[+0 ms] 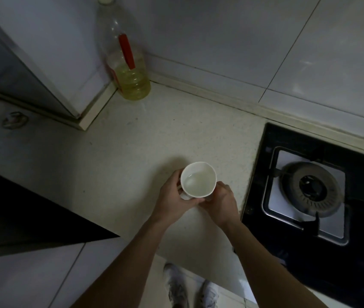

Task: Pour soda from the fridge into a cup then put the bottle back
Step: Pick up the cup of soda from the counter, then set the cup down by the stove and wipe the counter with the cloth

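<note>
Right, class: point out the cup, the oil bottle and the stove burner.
cup [198, 182]: head view, inside wall above the liquid.
oil bottle [132, 83]: head view, lower body holding yellow liquid.
stove burner [312, 188]: head view, dark centre cap.

White cup [198, 178], speckled cream counter [154, 134], black hob [287, 138], yellow oil [133, 85].

I'm getting a dim, greyish picture, with the far wall tiles [221, 36] the brightest area. A soft shadow spreads on the counter [145, 138] around the cup [198, 180]. Straight tile lines bow toward the edges. Far left is smeared and blurred. The near left corner is almost black, perhaps underexposed.
</note>
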The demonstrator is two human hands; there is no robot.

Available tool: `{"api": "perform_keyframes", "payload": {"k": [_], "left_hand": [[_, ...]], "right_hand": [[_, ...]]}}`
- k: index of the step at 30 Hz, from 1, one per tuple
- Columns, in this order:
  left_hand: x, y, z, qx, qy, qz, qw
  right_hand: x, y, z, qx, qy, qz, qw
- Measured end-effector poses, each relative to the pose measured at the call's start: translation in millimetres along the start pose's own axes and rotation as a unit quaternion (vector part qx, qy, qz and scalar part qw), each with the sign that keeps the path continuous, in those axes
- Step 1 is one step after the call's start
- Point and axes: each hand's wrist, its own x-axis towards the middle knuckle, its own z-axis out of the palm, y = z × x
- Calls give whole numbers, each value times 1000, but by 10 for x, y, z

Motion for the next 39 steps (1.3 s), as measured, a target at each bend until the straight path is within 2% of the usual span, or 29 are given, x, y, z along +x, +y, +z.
{"api": "perform_keyframes", "payload": {"k": [9, 16, 22, 27, 35, 39], "left_hand": [[3, 41, -73, 71, -6, 39, 997], [-192, 417, -316, 186, 9, 65, 980], [-444, 905, -473, 306, 1, 136, 942], [-604, 1326, -432, 408, 11, 237, 882], [-786, 1791, 46, 439, 12, 310, 843], [-880, 1932, 501, 441, -23, 331, 834]], "right_hand": [[-6, -33, -91, -31, -35, 29, 999], [-124, -261, -575, -104, -27, -31, 994], [-273, -446, -1020, -159, -1, -67, 985], [-446, -550, -1342, -213, 35, -97, 972], [-952, -299, -1926, -233, 123, -59, 963], [-1263, -34, -2162, -212, 153, -10, 965]]}}
